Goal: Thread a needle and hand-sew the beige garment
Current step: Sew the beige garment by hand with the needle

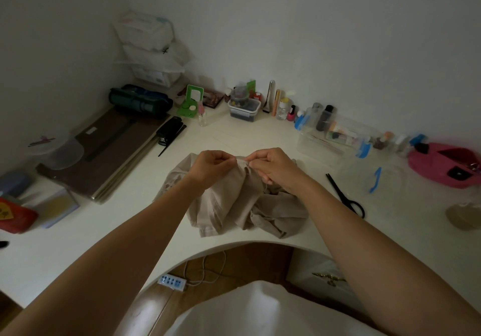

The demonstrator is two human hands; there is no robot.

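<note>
The beige garment (pixel 234 205) lies crumpled on the white desk (pixel 104 231) in front of me. My left hand (pixel 212 165) pinches a raised fold of its upper edge. My right hand (pixel 273 166) is right beside it, its fingertips pinching a thin silver needle (pixel 243 163) that lies level between the two hands at the fabric's edge. A short bit of thread (pixel 266 187) hangs below my right hand. The thread's path through the needle is too fine to make out.
Black scissors (pixel 346 196) lie to the right of the garment. A clear box (pixel 333 140) and small bottles (pixel 291 113) line the back wall. A black stapler (pixel 169 131), brown boards (pixel 109 153) and a clear lid (pixel 62 153) sit at the left. A pink case (pixel 442 165) is far right.
</note>
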